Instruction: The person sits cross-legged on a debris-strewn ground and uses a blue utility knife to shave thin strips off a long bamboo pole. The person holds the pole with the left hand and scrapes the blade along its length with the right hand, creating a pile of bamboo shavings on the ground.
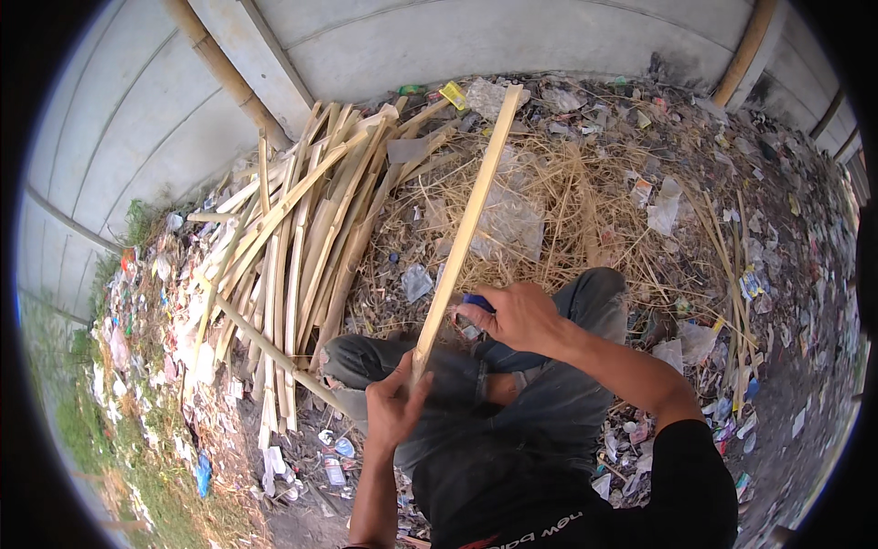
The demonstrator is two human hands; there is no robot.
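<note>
A long, pale bamboo strip [473, 210] slants up and away from my lap. My left hand [395, 407] grips its near end, the thumb on the right side. My right hand [521, 316] is closed around a blue-handled knife [477, 302], held close to the right edge of the strip's lower half. Most of the knife's blade cannot be made out. Both hands are above my crossed legs in torn grey jeans [512, 403].
A pile of split bamboo strips [306, 229] lies at the left, one thin pole [274, 352] reaching toward my knee. Straw-like shavings [585, 210] and plastic litter cover the ground ahead. Pale wall panels [503, 41] with bamboo posts [224, 64] stand behind.
</note>
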